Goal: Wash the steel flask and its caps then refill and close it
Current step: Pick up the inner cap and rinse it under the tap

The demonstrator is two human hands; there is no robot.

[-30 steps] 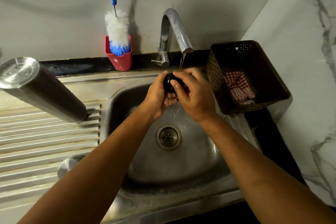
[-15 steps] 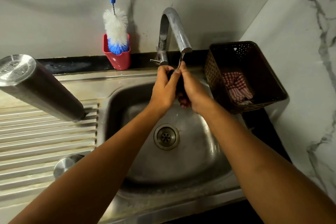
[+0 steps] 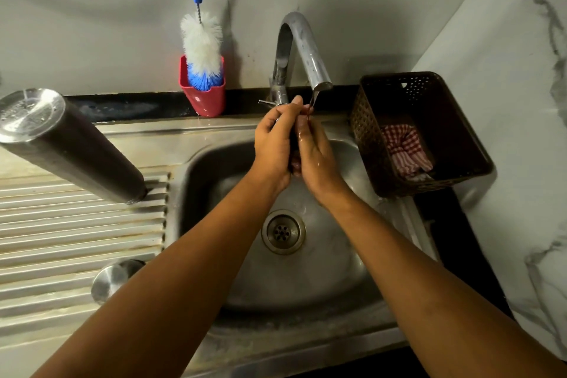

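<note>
Over the sink bowl [image 3: 214, 163], my left hand [image 3: 273, 147] and my right hand [image 3: 317, 163] are pressed together under the tap spout [image 3: 319, 83], where a thin stream of water runs. A small black cap [image 3: 293, 140] is sandwiched between them, showing only as a dark sliver. My left fingers curl around it, and my right fingers lie straight against it, pointing up at the spout. The steel flask [image 3: 70, 144] stands mouth down on the ribbed drainboard [image 3: 76, 239] at the left. A round steel cap [image 3: 110, 278] lies on the drainboard beside my left forearm.
A red cup [image 3: 204, 100] holding a white and blue bottle brush [image 3: 201, 46] stands on the back ledge, left of the tap. To the right of the sink, a brown plastic basket [image 3: 454, 132] contains a red checked cloth [image 3: 403, 149]. The drain [image 3: 283, 232] sits in the middle of the bowl.
My hands have risen toward the spout and turned palm to palm. The black cap, clearly in view a second ago, is now almost hidden between them.
</note>
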